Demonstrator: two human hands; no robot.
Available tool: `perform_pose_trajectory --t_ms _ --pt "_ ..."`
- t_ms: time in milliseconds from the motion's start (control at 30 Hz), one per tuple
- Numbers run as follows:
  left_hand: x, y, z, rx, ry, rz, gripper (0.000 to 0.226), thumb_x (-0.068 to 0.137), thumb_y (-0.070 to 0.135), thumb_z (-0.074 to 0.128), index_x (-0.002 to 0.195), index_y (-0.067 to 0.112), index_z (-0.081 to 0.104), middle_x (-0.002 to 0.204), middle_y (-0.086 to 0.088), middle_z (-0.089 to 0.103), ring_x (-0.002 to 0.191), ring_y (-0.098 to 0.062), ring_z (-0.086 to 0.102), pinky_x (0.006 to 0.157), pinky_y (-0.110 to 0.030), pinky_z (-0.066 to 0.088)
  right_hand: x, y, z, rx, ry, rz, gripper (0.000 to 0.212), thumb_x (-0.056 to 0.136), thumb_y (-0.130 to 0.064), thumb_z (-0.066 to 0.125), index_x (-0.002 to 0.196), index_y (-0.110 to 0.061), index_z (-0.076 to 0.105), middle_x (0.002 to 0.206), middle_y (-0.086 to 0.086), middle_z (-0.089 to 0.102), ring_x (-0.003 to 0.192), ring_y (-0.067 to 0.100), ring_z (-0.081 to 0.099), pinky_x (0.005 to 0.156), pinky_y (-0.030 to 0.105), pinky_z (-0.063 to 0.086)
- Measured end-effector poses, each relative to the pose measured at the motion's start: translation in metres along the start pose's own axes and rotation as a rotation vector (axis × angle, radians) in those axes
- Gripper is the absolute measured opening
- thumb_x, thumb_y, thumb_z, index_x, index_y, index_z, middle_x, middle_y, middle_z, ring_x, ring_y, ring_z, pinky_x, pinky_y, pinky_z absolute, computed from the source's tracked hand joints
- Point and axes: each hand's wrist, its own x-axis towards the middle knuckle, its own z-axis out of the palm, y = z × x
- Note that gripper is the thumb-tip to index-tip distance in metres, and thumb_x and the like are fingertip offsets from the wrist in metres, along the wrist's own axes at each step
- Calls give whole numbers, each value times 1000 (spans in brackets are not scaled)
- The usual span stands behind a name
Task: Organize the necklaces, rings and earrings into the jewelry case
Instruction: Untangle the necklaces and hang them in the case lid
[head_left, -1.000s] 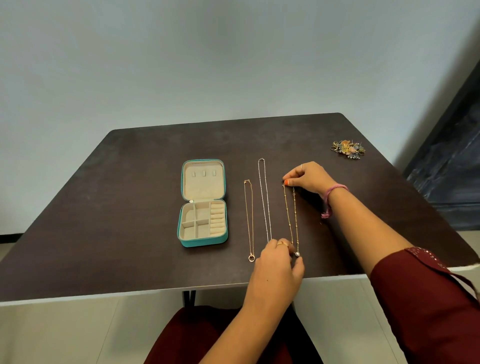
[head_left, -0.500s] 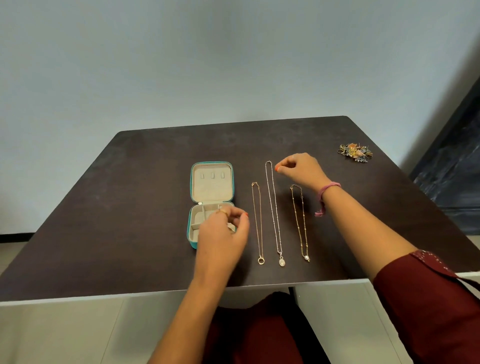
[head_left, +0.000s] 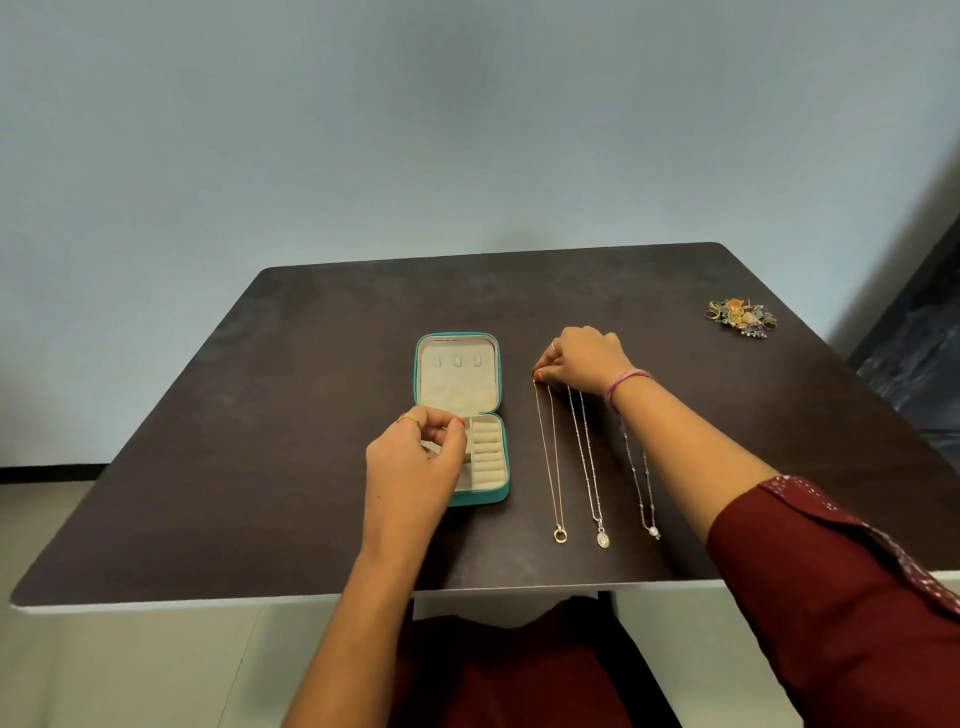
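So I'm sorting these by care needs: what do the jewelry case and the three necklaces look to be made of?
Jewelry case: teal shell, probably faux leather, matte; cream lining looks velvety. Ring-pendant necklace: fine gold or rose-gold toned chain. Oval-pendant necklace: silvery beaded chain. Pearl-drop necklace: gold-toned beaded chain with a white pearl-like bead. Real metal or plating can't be told.

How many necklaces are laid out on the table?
3, side by side right of the jewelry case: ring-pendant necklace nearest it, oval-pendant necklace in the middle, pearl necklace rightmost, partly under the right forearm.
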Motion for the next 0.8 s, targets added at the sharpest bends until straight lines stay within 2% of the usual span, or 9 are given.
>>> perform_pose_trajectory --t_ms 200,333,400,500,567,633,700,800 --pt "5 -6 -3 17 21 12 18 91 26 61 77 36 55 77 12 61 72 -9 64 55 -14 47 1 -13 6 -237 116 -60 21 94 -35 55 104 -28 71 110 -2 64 107 21 56 87 37 41" --pt "4 -2 -5 3 20 31 16 92 25 60 78 33 56 79 14 60 69 -4 62 51 -8 45 -4 -17 20 -374 151 -95 26 98 -16 42 114 -11 61 117 8 55 108 28 53 83 36 42" --pt "2 0 -6 -9 19 34 15 92 24 60 79 31 57 79 14 59 68 -3 61 49 -5 44 -7 -20 24 -388 144 -83 27 99 -13 38 116 -7 57 120 11 53 110 29 51 83 37 42" --pt "-2 2 -7 -20 18 45 14 92 24 60 80 29 57 79 16 58 67 1 61 49 -5 43 -12 -23 20 -335 87 -36 30 99 -16 37 122 -6 53 125 13 51 116 30 50 90 39 40" --pt "-2 5 -8 -19 22 72 10 92 22 60 83 25 60 77 14 58 67 11 58 51 -4 42 -15 -24 14 -284 27 -6 31 97 -18 42 125 -7 52 127 14 51 117 31 50 95 42 40" --pt "2 10 -10 -10 27 114 8 91 20 61 84 23 61 76 13 58 67 17 53 55 -4 43 -18 -25 5 -136 2 23 29 95 -16 46 122 -6 54 125 14 54 116 31 52 96 42 41" --pt "9 17 -11 -16 43 159 7 90 19 62 83 22 62 75 13 59 66 15 53 58 -4 43 -20 -27 -7 66 -10 14 23 95 -10 46 114 -4 55 117 14 58 106 26 56 91 37 45" --pt "20 32 -13 -55 71 196 6 88 20 63 83 23 64 75 12 62 67 7 57 58 -7 44 -30 -30 -34 278 -20 -77 18 98 -7 39 105 -2 54 106 10 63 93 19 57 83 27 42"
